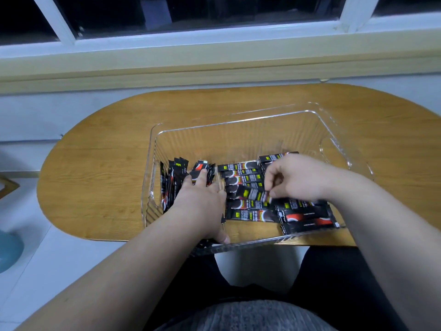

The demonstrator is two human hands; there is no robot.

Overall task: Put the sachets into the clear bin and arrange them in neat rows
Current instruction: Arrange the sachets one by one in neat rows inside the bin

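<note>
Just one head cam, wide-angle. It faces forward and steeply down from above, close in on the clear bin (pixel 238 137) on the wooden table (pixel 95 151), with the window (pixel 191 10) along the top edge.

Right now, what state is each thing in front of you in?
clear bin, open-topped, partly filled
left bunch, standing on edge by the bin's left wall
middle row, lying flat, side by side
skewed sachet, pinched at one end
right pile, lying flat, loosely overlapped
left hand, fingers flat on left bunch
right hand, pinching skewed sachet
</note>
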